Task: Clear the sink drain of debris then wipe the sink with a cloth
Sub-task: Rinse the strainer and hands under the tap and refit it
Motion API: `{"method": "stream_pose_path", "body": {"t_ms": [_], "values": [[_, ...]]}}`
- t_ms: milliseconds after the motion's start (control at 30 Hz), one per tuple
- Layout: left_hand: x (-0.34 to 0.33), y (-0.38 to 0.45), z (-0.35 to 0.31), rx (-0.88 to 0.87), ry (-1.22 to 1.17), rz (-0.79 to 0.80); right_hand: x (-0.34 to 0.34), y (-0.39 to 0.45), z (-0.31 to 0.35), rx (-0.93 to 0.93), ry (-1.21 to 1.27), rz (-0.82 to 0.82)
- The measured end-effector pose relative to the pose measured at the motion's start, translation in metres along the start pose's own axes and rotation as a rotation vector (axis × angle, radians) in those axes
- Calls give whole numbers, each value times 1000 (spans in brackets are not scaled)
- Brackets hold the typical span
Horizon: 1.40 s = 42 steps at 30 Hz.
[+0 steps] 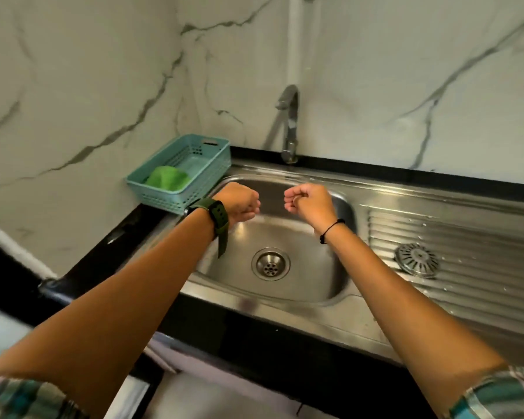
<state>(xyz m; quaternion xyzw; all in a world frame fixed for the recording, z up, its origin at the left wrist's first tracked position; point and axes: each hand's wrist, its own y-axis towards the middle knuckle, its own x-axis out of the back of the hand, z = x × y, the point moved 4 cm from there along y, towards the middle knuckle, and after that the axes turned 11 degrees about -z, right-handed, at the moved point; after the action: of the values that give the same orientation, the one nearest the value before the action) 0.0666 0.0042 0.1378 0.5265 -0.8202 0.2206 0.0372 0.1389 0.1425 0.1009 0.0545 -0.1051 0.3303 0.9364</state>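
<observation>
- One teal plastic basket (200,173) sits at the far left on the black table (103,246), pushed into the corner of the marble-patterned wall (73,86) and just beside the sink's left rim.
- One green cloth (166,177) lies bunched inside that basket, against its near-left wall; nothing touches it.
- Two bare forearms reach in from the bottom corners, each ending in a rolled plaid sleeve (22,397); two hands hover above the basin, apart from each other and level.
- The left hand (239,204) is curled into a loose fist, gripping nothing, with one dark green watch (214,214) strapped at the wrist, its strap end hanging free.
- One steel sink (315,276) fills the centre, its single basin looking clean and bare.
- One round drain (270,264) sits in the basin floor, below and between the two hands, its perforated centre uncovered and showing no debris that can be made out.
- One chrome tap (289,125) rises behind the basin, spout bent toward the left.
- The right hand (309,201) is likewise curled shut on nothing, one thin black band (332,229) around its wrist.
- One round metal strainer (417,260) lies on the ribbed draining board (466,237) at the right, well apart from the drain, with scattered water droplets near it.
</observation>
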Motion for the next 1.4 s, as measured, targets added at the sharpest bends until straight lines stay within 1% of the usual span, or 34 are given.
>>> {"method": "stream_pose_path", "body": {"t_ms": [67, 133, 200, 267, 333, 367, 433, 533, 633, 767, 1000, 1067, 1167, 1267, 1333, 1400], "values": [[-28, 4, -6, -3, 25, 73, 25, 1, -7, 10, -43, -59], [-58, 4, -9, -12, 59, 166, 53, 0, -14, 46, -174, -138], [-89, 0, -11, -36, 104, 271, 83, -2, -20, 103, -461, -218], [-116, -5, -11, -65, 142, 368, 113, -7, -31, 117, -795, -259], [-135, -11, -9, -82, 170, 445, 138, -13, -47, 43, -1072, -258], [-143, -13, -9, -85, 180, 487, 149, -17, -56, -32, -1160, -252], [-156, -14, -8, -83, 194, 556, 166, -25, -75, -183, -1249, -209], [-161, -12, -3, -77, 222, 625, 174, -31, -98, -325, -1206, -136], [-155, -4, 5, -65, 246, 673, 173, -29, -99, -338, -1134, -171], [-144, 20, 16, -45, 268, 676, 160, -15, -94, -350, -1218, -119], [-123, 56, 33, 72, 225, 666, 114, 5, -81, -283, -1268, -158], [-120, 67, 40, 96, 204, 663, 98, 8, -77, -261, -1210, -192], [-112, 78, 46, 156, 107, 659, 64, 15, -69, -199, -1036, -237], [-100, 93, 44, 216, -79, 611, 16, 28, -56, -103, -914, -169], [-88, 108, 40, 242, -191, 524, -15, 38, -45, -13, -871, -96], [-71, 127, 38, 271, -256, 405, -41, 48, -35, 12, -796, -8]]}}
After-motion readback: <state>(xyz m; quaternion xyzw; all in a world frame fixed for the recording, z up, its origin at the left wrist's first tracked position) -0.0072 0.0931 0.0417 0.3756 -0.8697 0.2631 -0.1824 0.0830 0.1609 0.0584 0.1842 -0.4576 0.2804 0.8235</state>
